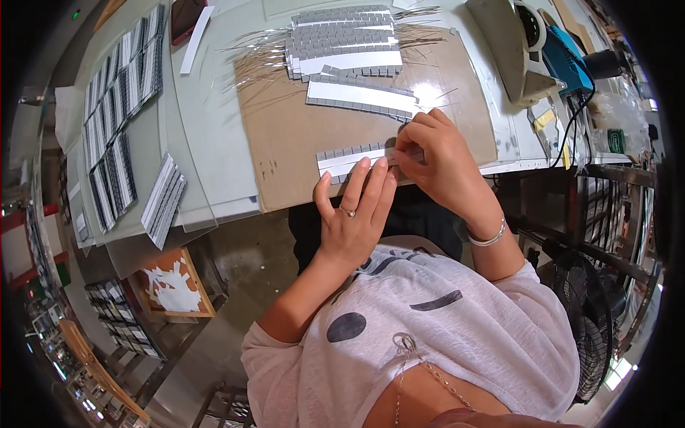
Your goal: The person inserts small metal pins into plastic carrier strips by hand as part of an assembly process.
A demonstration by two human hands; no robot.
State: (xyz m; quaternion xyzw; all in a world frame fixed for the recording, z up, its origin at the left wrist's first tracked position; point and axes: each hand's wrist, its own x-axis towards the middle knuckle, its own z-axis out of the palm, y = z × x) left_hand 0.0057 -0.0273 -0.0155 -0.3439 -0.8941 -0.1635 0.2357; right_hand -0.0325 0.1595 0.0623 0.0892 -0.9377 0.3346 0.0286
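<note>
A white strip [327, 167] edged with small grey squares lies near the front edge of a brown cardboard sheet [278, 143]. The fingers of my left hand [357, 210] are stretched out, their tips resting on this strip. At its right end, the thumb and fingers of my right hand [446, 157] are pinched together; the fingers hide exactly what part they grip. Just beyond lies a second white strip [357, 94] with grey squares along its edges, slightly tilted. Farther back is a stack [346, 50] of similar strips, with thin wire-like strands sticking out at both ends.
Striped black-and-white pieces [110, 143] lie in rows at left, with a smaller bundle [164, 200] near the edge. A phone [188, 18] and a narrow white strip [197, 39] lie behind. A beige device [499, 57] and blue box [567, 60] stand at right. A fan [589, 321] is lower right.
</note>
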